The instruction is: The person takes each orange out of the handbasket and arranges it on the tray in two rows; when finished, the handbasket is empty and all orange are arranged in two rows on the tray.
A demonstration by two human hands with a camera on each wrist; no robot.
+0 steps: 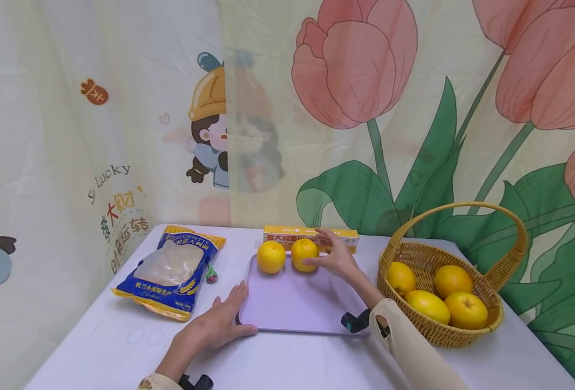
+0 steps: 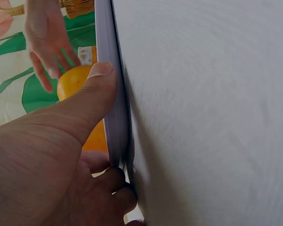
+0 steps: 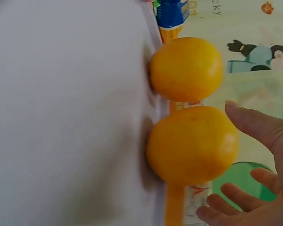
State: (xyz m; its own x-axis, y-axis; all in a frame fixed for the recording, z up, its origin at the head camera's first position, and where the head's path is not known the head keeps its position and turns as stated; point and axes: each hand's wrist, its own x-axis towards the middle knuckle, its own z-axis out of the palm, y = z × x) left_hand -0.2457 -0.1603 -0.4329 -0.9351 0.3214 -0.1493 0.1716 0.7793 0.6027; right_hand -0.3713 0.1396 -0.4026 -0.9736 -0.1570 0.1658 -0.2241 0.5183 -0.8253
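My left hand [image 1: 221,319] rests against the near left corner of a lilac tray [image 1: 297,303], thumb along its front rim and fingers beside its left edge. The left wrist view shows the thumb [image 2: 101,77] pressed to the rim. Two oranges sit side by side at the tray's back: the left orange [image 1: 270,257] and the right orange [image 1: 304,255]. My right hand [image 1: 338,257] hovers at the right orange with spread fingers. In the right wrist view, a gap shows between that orange [image 3: 192,145] and the hand [image 3: 259,165].
A wicker basket [image 1: 438,338] at the right holds several yellow-orange fruits [image 1: 465,310] under a tall handle. Behind the tray lies a yellow pasta box [image 1: 353,238]. On the left are a blue pasta bag [image 1: 170,271] and a small green-and-red item [image 1: 211,275]. A printed curtain hangs behind.
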